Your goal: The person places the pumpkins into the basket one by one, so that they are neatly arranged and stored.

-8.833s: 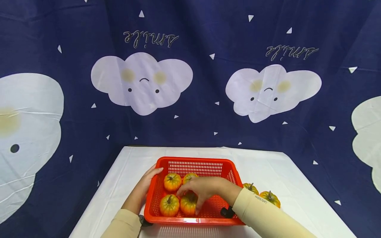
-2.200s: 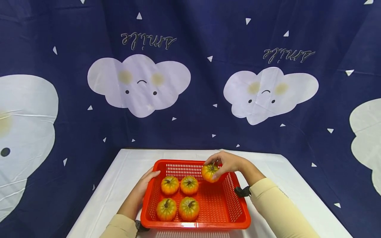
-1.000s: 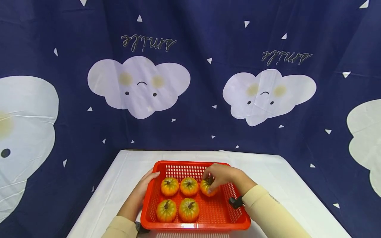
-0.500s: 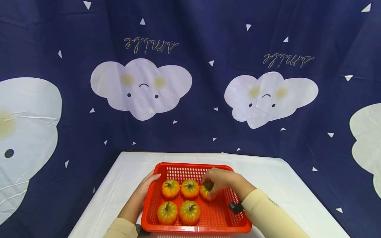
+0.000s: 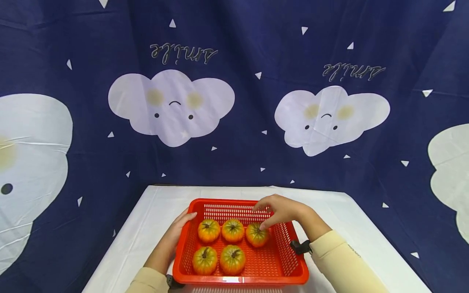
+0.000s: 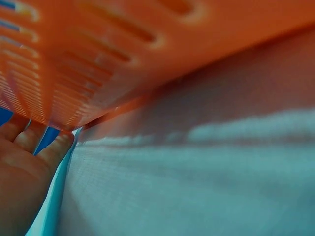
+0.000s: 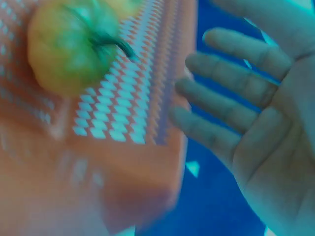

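Note:
A red plastic basket (image 5: pixel 271 279) holds several small orange-green pumpkins: three along its back and two in front. My left hand (image 5: pixel 179 224) grips the basket's left side, thumb over the rim; in the left wrist view its fingers (image 6: pixel 54 147) lie against the outer wall. Above the back right pumpkin (image 5: pixel 257 236) hovers my right hand (image 5: pixel 282 209), fingers parted and nothing held. The right wrist view shows that palm (image 7: pixel 275 142) facing a pumpkin (image 7: pixel 74 49) inside the basket, with straight fingers apart from it.
The basket stands on a white-covered table (image 5: pixel 165 199). Inside, bare floor (image 5: pixel 264 260) shows at the front right. A dark blue curtain (image 5: pixel 253 171) with clouds hangs behind the table. A black wrist device (image 5: pixel 300 246) sits beside the basket's right wall.
Since the oldest frame, a third back-row pumpkin was lowered into the basket by my right hand. It has just let go and lifted up and rightward. My left hand keeps its place.

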Action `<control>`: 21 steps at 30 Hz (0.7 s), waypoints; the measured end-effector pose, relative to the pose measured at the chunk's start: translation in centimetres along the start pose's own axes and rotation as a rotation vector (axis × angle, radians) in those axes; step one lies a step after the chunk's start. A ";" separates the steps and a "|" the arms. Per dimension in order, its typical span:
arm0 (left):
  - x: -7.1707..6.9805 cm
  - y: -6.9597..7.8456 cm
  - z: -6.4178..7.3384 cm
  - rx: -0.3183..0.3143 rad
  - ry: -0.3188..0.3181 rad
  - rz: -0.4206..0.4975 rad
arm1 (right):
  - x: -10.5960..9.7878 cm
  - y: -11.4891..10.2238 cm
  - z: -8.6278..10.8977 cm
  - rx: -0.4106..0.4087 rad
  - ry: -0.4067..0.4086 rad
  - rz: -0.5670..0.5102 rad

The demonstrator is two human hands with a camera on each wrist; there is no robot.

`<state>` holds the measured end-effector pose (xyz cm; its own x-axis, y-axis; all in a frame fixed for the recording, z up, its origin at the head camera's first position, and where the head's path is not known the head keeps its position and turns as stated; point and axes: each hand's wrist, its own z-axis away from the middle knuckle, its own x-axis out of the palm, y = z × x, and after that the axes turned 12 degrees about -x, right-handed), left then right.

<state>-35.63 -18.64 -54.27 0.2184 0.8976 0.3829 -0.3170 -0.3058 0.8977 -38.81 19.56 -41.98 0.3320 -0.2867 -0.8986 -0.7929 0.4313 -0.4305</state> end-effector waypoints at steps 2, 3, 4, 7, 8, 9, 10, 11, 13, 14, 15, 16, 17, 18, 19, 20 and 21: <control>-0.1 -0.1 0.0 -0.007 0.003 0.000 | -1.1 0.2 1.4 -0.022 0.047 -0.109; -0.1 -0.1 0.0 -0.003 -0.003 -0.003 | -1.6 0.5 2.3 -0.041 0.071 -0.159; -0.2 -0.1 0.1 -0.003 -0.005 -0.002 | -2.1 0.8 3.2 -0.056 0.096 -0.211; -0.2 0.1 0.0 0.009 -0.019 0.000 | -3.0 2.2 6.5 -0.095 0.171 -0.279; -0.2 0.2 -0.1 0.014 -0.023 0.001 | -3.1 2.7 7.7 -0.103 0.192 -0.273; -0.3 0.3 -0.1 0.020 -0.027 -0.004 | -3.1 3.1 8.8 -0.106 0.211 -0.268; -0.3 0.4 -0.1 0.020 -0.026 -0.003 | -3.0 3.5 10.0 -0.097 0.226 -0.256; -0.3 0.4 -0.1 0.023 -0.029 -0.005 | -2.7 4.0 11.1 -0.081 0.239 -0.234; -0.4 0.5 -0.1 0.020 -0.028 -0.006 | -2.0 4.6 13.1 -0.046 0.260 -0.212; -0.5 0.6 -0.1 0.020 -0.029 -0.004 | -1.7 4.8 13.9 -0.029 0.271 -0.207; -0.5 0.6 -0.1 0.019 -0.030 -0.003 | -1.4 5.0 14.7 -0.007 0.280 -0.208; -0.5 0.6 -0.1 0.015 -0.029 0.003 | -1.0 5.2 15.4 -0.001 0.290 -0.215; -0.5 0.5 -0.1 0.013 -0.032 0.004 | -0.7 5.4 16.1 0.004 0.299 -0.235; -0.5 0.5 -0.1 0.008 -0.031 0.006 | -0.4 5.6 16.7 0.002 0.304 -0.261; -0.5 0.4 -0.1 0.006 -0.029 0.006 | -0.2 5.8 17.4 0.001 0.307 -0.291; -0.5 0.3 -0.1 0.007 -0.028 0.004 | 0.2 5.9 18.0 0.012 0.309 -0.326; -0.4 0.1 -0.1 0.004 -0.027 0.004 | 0.5 6.1 18.6 0.014 0.309 -0.360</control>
<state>-35.82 -19.06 -54.32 0.2416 0.8877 0.3919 -0.3140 -0.3106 0.8972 -33.96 37.93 -46.60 0.4148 -0.6606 -0.6258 -0.6475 0.2689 -0.7131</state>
